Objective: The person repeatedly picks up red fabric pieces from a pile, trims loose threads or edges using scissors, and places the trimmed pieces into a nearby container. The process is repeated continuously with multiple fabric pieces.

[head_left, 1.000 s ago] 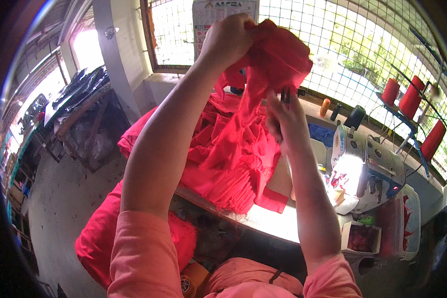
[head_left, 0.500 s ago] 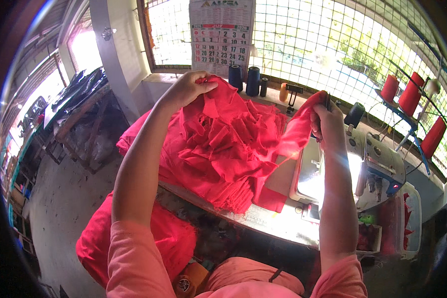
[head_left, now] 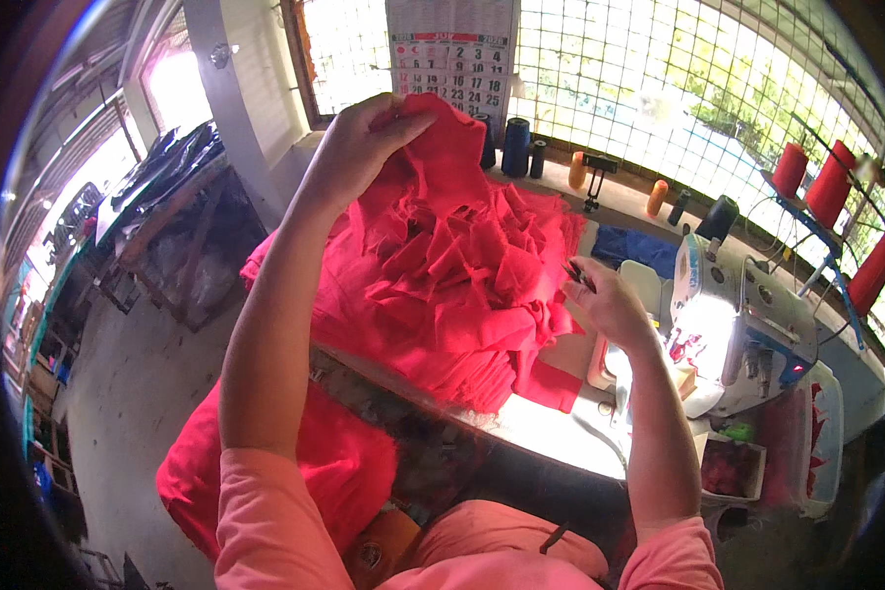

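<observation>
My left hand (head_left: 376, 147) is raised over the far left of the pile, pinching the top edge of a red fabric piece (head_left: 449, 152). That piece hangs down into a big heap of crumpled red cut fabric (head_left: 442, 339) on the table. At the heap's right edge, my right hand (head_left: 612, 307) is closed around small dark thread snips (head_left: 582, 279), partly hidden by the fingers. Right of that hand stands a sewing machine (head_left: 747, 315) with its lamp lit. A flat red piece (head_left: 553, 386) lies at the table's front edge.
Red thread cones (head_left: 828, 187) sit on a stand at the right. Dark spools (head_left: 516, 147) and an orange spool (head_left: 577, 170) line the window sill. More red fabric (head_left: 295, 462) lies by my lap. A clear bin (head_left: 818, 442) is right of the machine.
My right hand has come down and left from beside the machine, letting go of the red fabric it held. The left hand still lifts its piece, now slightly higher.
</observation>
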The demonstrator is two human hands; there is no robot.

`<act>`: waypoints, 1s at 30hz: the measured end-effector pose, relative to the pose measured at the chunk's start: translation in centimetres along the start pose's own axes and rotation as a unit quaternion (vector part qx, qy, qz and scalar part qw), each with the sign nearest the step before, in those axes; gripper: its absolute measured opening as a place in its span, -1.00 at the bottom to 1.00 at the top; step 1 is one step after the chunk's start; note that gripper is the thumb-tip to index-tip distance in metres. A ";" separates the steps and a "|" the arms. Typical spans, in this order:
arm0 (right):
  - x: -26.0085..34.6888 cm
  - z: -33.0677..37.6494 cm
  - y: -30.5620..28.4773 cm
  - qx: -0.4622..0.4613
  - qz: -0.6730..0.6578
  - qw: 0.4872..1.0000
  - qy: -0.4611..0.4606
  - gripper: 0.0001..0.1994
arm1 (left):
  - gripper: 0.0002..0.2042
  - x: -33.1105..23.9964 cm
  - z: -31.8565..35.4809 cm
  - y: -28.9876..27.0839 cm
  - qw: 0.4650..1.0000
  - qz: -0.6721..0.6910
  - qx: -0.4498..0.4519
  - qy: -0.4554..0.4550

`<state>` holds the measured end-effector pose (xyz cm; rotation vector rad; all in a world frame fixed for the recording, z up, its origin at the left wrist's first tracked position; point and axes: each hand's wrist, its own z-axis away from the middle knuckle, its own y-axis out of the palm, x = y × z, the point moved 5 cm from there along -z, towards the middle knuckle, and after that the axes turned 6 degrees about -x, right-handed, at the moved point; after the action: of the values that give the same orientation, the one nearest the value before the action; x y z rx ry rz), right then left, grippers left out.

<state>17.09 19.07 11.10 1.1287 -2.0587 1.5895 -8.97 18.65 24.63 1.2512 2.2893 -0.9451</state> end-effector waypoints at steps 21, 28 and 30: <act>8.3 -1.9 2.0 0.033 0.027 0.992 -0.117 -0.70 | -0.72 -2.7 0.0 0.2 0.998 0.065 0.024 -0.010; 7.1 -0.4 2.5 0.036 -0.114 0.990 -0.075 -0.70 | -0.72 -1.5 2.3 -0.4 0.923 0.352 -0.028 -0.151; 6.6 0.7 2.0 0.040 -0.264 0.963 -0.029 -0.66 | -0.72 -0.5 3.7 -0.3 0.886 0.427 -0.013 -0.179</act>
<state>11.50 15.92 13.86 1.6017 -1.5462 1.3862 -8.94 15.70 22.40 1.6690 1.2357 -0.7094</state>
